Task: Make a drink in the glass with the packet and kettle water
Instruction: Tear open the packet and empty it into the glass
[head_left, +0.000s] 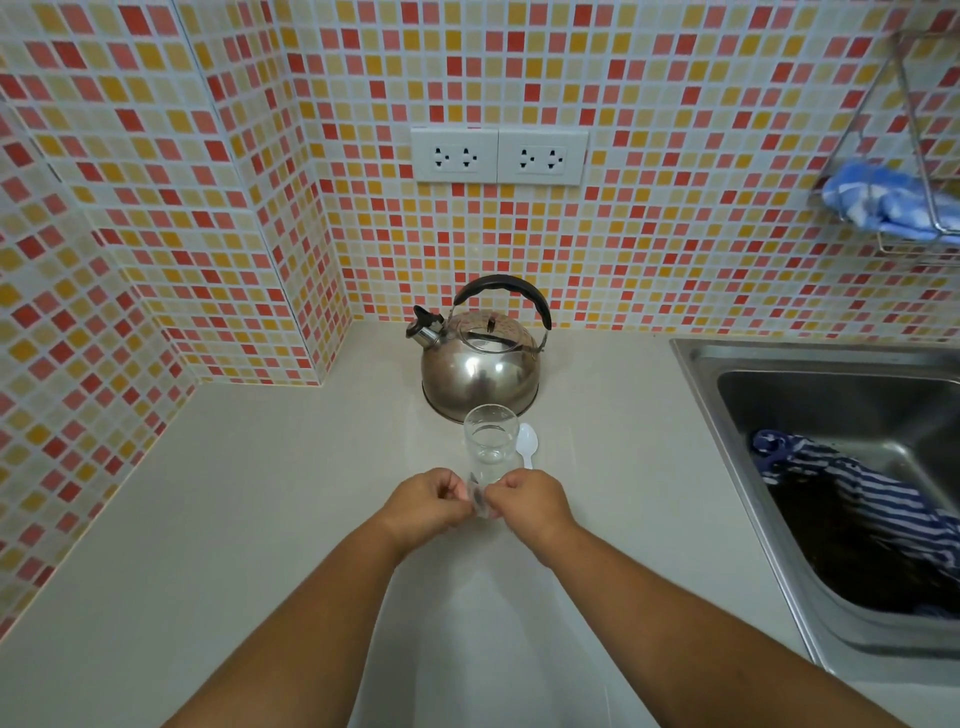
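Head view is showing the small clear plastic packet (479, 500) being pinched upright between both hands, left hand (427, 503) and right hand (535, 503) gripping opposite edges; it is hanging just before the clear drinking glass (491, 441); the steel kettle (480, 358) is standing behind on the counter (234, 519).

A clear glass (491, 439) stands upright at the frame's centre, holding some clear water. Just behind it sits a shiny steel kettle (480, 364), black handle up, spout pointing left. Below the glass, a small clear packet (478, 500) is held upright.
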